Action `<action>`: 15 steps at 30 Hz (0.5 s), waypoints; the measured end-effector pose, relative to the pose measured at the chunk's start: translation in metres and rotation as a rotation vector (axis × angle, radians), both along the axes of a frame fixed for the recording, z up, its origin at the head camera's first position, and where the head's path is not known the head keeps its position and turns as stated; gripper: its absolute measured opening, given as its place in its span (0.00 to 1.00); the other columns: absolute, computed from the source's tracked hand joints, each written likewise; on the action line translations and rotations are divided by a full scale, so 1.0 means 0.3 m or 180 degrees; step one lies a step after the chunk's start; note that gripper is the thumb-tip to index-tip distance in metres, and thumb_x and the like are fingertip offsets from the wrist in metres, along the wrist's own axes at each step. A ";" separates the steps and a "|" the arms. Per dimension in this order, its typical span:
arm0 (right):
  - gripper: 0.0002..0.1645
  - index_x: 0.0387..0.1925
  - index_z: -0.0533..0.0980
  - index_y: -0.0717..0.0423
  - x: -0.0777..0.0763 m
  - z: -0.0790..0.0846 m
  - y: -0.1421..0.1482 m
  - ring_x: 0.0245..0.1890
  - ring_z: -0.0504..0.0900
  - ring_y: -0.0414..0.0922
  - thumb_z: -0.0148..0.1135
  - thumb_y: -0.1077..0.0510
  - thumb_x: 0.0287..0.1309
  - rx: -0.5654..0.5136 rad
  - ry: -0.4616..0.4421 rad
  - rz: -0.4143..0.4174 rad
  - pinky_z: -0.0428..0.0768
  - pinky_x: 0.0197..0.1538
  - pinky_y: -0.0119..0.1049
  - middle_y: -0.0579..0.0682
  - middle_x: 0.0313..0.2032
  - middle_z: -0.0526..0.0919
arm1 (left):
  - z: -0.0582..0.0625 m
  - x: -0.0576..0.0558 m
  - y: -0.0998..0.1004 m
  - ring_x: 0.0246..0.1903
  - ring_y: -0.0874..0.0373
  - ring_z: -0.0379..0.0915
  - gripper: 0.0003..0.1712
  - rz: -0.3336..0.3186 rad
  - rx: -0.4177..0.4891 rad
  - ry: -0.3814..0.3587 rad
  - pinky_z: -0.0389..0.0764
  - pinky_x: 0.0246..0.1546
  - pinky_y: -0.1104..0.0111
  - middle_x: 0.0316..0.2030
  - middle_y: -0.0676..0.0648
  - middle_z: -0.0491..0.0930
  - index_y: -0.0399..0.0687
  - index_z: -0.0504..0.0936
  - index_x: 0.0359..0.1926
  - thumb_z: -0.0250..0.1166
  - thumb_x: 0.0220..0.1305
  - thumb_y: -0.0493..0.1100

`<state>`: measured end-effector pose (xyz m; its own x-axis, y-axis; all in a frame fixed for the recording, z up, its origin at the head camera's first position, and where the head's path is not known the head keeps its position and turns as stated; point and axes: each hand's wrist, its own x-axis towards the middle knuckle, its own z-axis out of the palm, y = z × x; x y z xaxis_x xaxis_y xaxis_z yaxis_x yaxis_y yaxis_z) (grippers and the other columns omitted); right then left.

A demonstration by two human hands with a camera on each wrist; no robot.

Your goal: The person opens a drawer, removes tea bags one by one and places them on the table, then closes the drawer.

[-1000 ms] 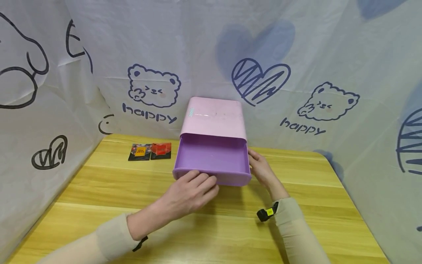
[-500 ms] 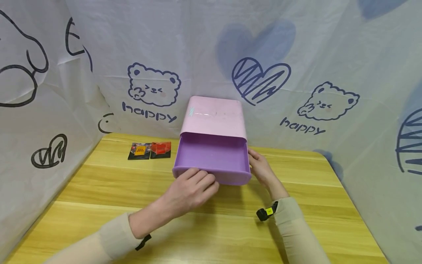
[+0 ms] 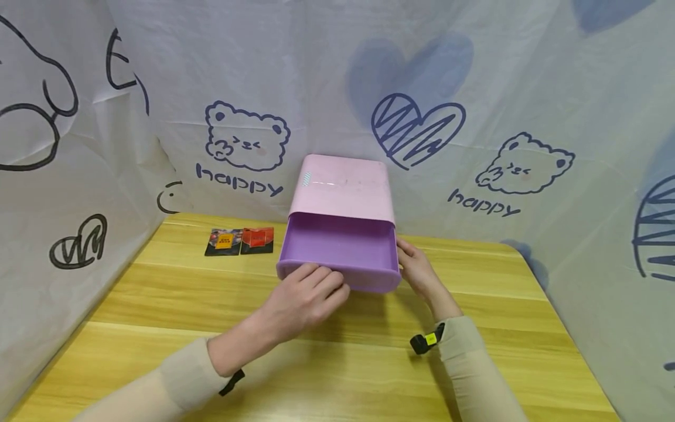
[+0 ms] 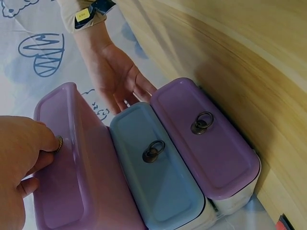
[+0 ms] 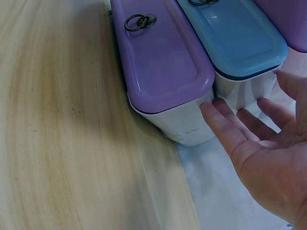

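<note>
A small pink-topped drawer unit stands against the back cloth, its top purple drawer pulled out, with nothing seen inside. My left hand is at the drawer front; in the left wrist view its fingers pinch the ring pull. Below that drawer are a blue drawer and a lower purple drawer, both pushed in, each with a metal ring. My right hand rests its extended fingertips on the white side of the unit.
Two small packets lie side by side on the wooden table left of the unit: one with an orange label, one with a red label. Patterned cloth hangs behind the table and along both sides.
The top drawer has slid slightly back into the unit, my left hand moving away from me with it. My right hand has stayed against the unit's side.
</note>
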<state>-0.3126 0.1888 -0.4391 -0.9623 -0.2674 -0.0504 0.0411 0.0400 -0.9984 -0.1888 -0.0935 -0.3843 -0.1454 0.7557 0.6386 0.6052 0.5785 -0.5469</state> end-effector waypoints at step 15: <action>0.34 0.80 0.55 0.61 -0.003 -0.007 0.008 0.62 0.77 0.45 0.47 0.55 0.81 -0.0009 -0.0016 0.0007 0.80 0.62 0.36 0.63 0.77 0.60 | 0.017 -0.052 0.023 0.38 0.52 0.77 0.17 0.0040 0.0115 -0.0116 0.80 0.43 0.64 0.40 0.48 0.81 0.46 0.83 0.42 0.46 0.79 0.33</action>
